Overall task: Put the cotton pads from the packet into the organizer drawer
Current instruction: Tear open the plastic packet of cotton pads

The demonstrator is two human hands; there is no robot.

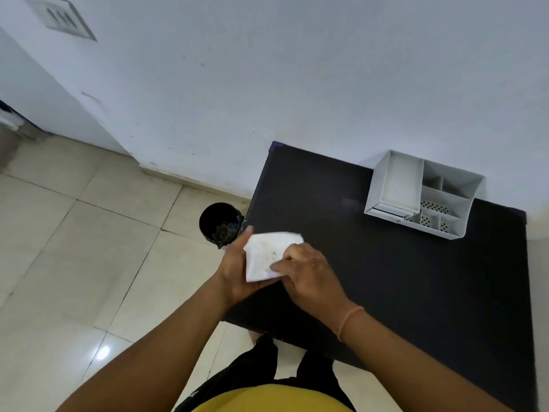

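1. Two bare forearms reach forward from the bottom edge of the view, above a yellow shirt hem (267,399) and black trousers (261,367); the right wrist wears a thin pinkish band (352,321).
2. The left hand (234,273) cups the white, soft plastic packet of cotton pads (264,257) from below and from its left side, thumb raised along the packet's upper left corner, so this hand is closed around the packet.
3. The right hand (309,276) lies on the packet's lower right part, its fingertips pinched together on the wrapper; whether they grip a pad or only the wrapper cannot be told.
4. Both hands and the packet are held over the near left part of the flat black rectangular table (386,278), close to its left edge.
5. Just beyond the left hand and slightly to its left, a round black bin (219,223) stands on the pale tiled floor (74,248), touching or nearly touching the table's side, with dark scraps inside.
6. Well beyond the right hand and to its right, the light grey plastic organizer (427,197) stands at the table's far edge by the white wall (297,69). Its drawer (398,185) is on the side nearer the hands; no pads can be seen in it. The divided compartments with perforated floors lie on the farther side.
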